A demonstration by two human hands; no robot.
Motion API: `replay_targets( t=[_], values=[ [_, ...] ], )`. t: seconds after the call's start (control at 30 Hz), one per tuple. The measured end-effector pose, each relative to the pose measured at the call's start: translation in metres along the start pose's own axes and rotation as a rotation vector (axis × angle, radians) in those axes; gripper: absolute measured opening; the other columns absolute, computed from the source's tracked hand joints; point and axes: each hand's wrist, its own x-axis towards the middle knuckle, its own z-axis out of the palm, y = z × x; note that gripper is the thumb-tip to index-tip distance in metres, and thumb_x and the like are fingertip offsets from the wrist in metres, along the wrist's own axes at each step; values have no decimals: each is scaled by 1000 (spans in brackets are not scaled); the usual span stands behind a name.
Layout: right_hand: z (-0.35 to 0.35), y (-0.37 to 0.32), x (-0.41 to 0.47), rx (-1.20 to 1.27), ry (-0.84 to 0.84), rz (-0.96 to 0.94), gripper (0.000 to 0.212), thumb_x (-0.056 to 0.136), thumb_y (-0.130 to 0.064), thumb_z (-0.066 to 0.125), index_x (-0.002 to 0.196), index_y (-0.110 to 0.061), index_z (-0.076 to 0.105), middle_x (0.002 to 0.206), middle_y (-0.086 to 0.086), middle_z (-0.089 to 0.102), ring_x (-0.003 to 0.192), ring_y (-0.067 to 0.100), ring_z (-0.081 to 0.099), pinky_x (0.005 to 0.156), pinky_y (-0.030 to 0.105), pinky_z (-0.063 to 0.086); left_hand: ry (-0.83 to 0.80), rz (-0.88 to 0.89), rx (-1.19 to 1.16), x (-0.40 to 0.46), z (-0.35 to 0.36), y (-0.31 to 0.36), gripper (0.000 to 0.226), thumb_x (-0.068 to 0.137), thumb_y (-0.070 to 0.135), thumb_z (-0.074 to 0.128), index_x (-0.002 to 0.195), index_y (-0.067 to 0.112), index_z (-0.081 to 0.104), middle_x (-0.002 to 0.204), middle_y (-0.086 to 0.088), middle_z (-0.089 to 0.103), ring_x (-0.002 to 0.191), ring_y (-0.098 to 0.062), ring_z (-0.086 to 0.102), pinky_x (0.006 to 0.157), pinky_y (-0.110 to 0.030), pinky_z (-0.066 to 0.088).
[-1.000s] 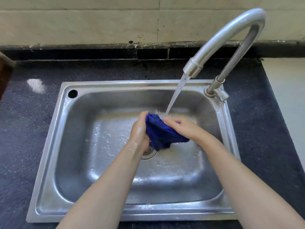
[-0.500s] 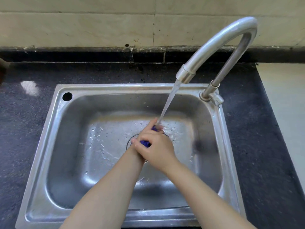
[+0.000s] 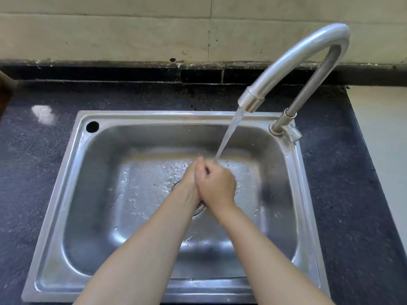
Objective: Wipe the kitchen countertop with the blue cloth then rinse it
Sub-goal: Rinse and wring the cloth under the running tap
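Observation:
Both hands are pressed together over the middle of the steel sink [image 3: 72, 172], under running water. My left hand [image 3: 191, 180] and my right hand [image 3: 217, 186] are clenched around the blue cloth [image 3: 207, 171]. Only a thin blue sliver shows between the fingers; the rest of the cloth is hidden inside the hands. The curved steel faucet [image 3: 297, 56] at the right rear pours a stream [image 3: 229, 135] onto the knuckles of my right hand. The dark speckled countertop [image 3: 33, 168] surrounds the sink.
The drain [image 3: 199, 208] lies just below my wrists, mostly covered. An overflow hole [image 3: 92, 126] marks the sink's far left corner. A tiled wall [image 3: 132, 36] runs behind the counter. A pale surface [image 3: 383, 139] borders the counter on the right.
My hands have closed tightly together over the cloth, which was bunched and plainly visible between them a second ago. Now almost none of it shows. Water keeps running.

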Motion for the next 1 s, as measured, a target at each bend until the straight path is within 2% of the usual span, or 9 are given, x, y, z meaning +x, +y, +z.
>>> replay_targets(
  t=[0.17, 0.3, 0.43, 0.5, 0.6, 0.73, 0.8, 0.87, 1.0],
  values=[
    [-9, 31, 42, -29, -46, 265, 48, 97, -32, 39, 52, -16, 35, 61, 3, 49, 67, 30, 48, 57, 31, 28, 46, -235, 245, -12, 6, 3, 27, 81, 30, 54, 58, 18, 46, 61, -1, 44, 50, -16, 44, 52, -19, 26],
    [2, 1, -7, 65, -49, 77, 46, 90, -41, 41, 52, -16, 32, 55, 7, 48, 59, 28, 42, 53, 33, 26, 101, -119, 232, -4, -5, 19, 42, 95, 26, 37, 54, 17, 38, 32, 5, 42, 27, -9, 43, 35, -12, 31],
    [7, 5, 10, -37, -29, 143, 46, 91, -39, 36, 63, -8, 55, 72, 17, 63, 67, 34, 52, 57, 31, 28, 20, -220, 248, -11, -6, 15, 41, 92, 32, 41, 54, 17, 32, 35, 2, 34, 31, -13, 35, 43, -18, 22],
    [2, 23, 37, -50, -100, 273, 44, 96, -34, 37, 66, -10, 58, 73, 13, 61, 71, 32, 52, 59, 31, 32, -60, -251, 265, -19, -2, 10, 38, 91, 36, 48, 60, 15, 49, 47, -3, 50, 42, -17, 49, 47, -23, 36],
    [-8, 40, 54, 1, -245, 299, 42, 95, -32, 43, 59, -10, 49, 60, 5, 46, 65, 25, 44, 60, 31, 31, -80, -166, 543, -23, -9, 18, 45, 88, 51, 52, 91, 9, 68, 89, -13, 70, 84, -30, 67, 82, -38, 53],
    [-44, 20, 50, 190, -577, 171, 42, 96, -38, 46, 84, -4, 66, 75, 5, 63, 73, 20, 54, 69, 32, 41, -330, 141, 1103, -31, -25, 50, 54, 85, 64, 44, 127, 29, 45, 113, 5, 60, 98, -7, 58, 85, -19, 47],
    [-58, 7, 51, 176, -728, 114, 41, 97, -39, 43, 89, -11, 72, 95, 2, 71, 91, 15, 63, 86, 30, 44, -510, 219, 1171, -38, -25, 58, 34, 89, 48, 52, 120, 37, 46, 103, 11, 61, 84, 2, 58, 72, -12, 47],
    [-68, -1, 55, 180, -743, 74, 44, 95, -44, 44, 89, -11, 73, 101, 2, 72, 99, 15, 64, 95, 31, 45, -502, 351, 1205, -36, -24, 59, 39, 79, 42, 66, 114, 35, 52, 105, 12, 64, 92, -1, 61, 80, -20, 50],
    [-75, 5, 62, 369, -494, 61, 34, 96, -39, 44, 89, -16, 68, 94, -4, 68, 92, 17, 62, 82, 35, 49, -391, 417, 1189, -35, -18, 56, 11, 85, 20, 61, 88, 9, 64, 81, -1, 66, 75, -13, 59, 77, -34, 47]
  ],
)
